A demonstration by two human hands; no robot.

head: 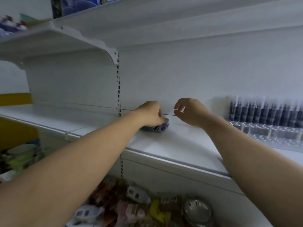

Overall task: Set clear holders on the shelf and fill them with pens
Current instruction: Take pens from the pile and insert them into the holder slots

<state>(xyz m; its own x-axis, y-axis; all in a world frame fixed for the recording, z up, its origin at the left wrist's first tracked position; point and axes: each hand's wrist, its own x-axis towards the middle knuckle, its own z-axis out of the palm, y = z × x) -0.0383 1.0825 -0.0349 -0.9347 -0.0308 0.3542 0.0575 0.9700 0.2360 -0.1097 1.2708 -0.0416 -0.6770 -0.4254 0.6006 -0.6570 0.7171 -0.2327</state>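
The grip is the left hand (148,113): its fingers curl down over a bundle of pens (157,127), dark and blurred, lying on the shelf (164,145) near its back. The right hand (191,112), just beside it, is curled, thumb and forefinger nearly meeting, with nothing visible between them. The clear holder (265,133) stands to the right of both, back row full of standing pens (262,112), front cells empty. The right hand is nearer it; the bundle's long axis cannot be told.
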